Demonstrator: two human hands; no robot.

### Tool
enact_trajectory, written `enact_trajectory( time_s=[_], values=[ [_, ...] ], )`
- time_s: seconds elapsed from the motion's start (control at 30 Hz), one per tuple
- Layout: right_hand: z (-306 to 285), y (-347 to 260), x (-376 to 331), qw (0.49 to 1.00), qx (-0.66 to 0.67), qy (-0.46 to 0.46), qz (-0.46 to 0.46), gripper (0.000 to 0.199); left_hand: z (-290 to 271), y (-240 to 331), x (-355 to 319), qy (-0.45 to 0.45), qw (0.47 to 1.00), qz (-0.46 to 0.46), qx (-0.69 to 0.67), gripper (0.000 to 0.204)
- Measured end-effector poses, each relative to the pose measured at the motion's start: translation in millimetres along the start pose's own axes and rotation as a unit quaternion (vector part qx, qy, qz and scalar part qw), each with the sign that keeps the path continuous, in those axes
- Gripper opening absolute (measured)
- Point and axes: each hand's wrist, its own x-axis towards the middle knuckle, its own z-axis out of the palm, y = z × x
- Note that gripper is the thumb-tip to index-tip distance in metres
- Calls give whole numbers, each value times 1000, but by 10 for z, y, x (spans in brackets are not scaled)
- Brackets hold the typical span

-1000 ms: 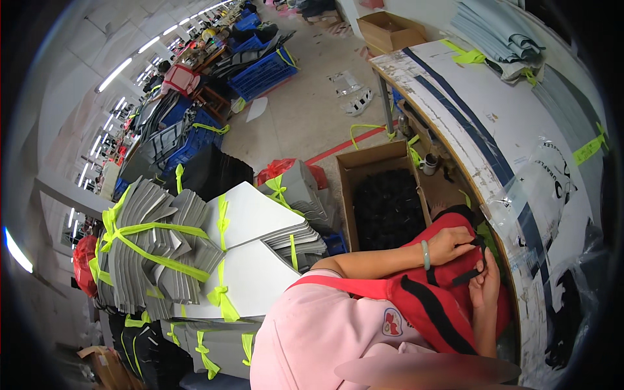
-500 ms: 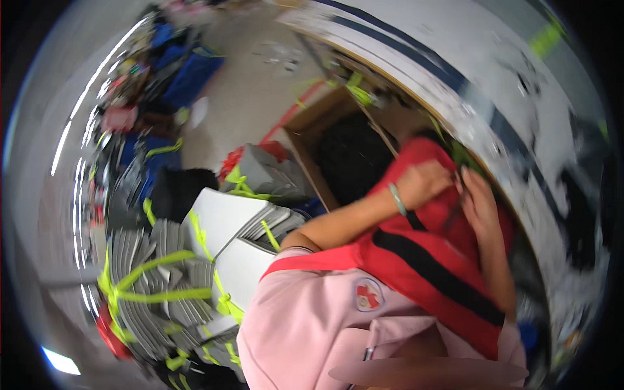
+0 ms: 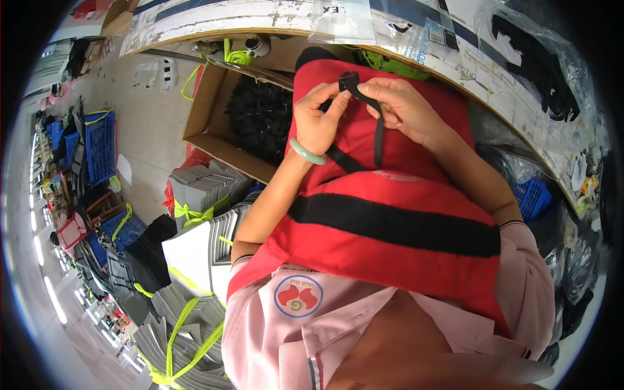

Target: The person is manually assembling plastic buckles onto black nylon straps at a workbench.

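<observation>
Both my hands are raised over the lap of my red apron, pinching one thin black strap with a small dark buckle-like piece at its top. My left hand, a pale green bangle on its wrist, is closed with thumb and forefinger at the left side of that piece. Fingers of my right hand grip the strap just to the right. One strap end hangs down onto the apron; another black length shows below my left hand.
A cardboard box of black pieces stands left of my lap. Stacked grey-white sheets tied with yellow-green strips lie nearer. Ahead runs a worn white tabletop with clear plastic bags. Blue baskets stand far left; another blue basket is right.
My view has turned, so the table edge now lies across the top and my lap is centred. My hands remain close together, and the black strap shows more clearly.
</observation>
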Motion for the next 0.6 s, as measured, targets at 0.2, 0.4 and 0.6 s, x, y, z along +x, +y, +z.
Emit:
enact_trajectory(
  time_s=[0.2, 0.4, 0.6],
  values=[
    [20, 11, 78, 995, 93, 3, 17, 21, -55, 14, 88, 16, 985, 129, 118, 14],
    [-8, 59, 152, 996, 91, 7, 14, 25, -43, -31, 80, 4, 980, 147, 131, 16],
    [-19, 22, 170, 998, -48, 31, -33, 24, -132, -48, 106, -53, 975, 159, 148, 15]
  ],
)
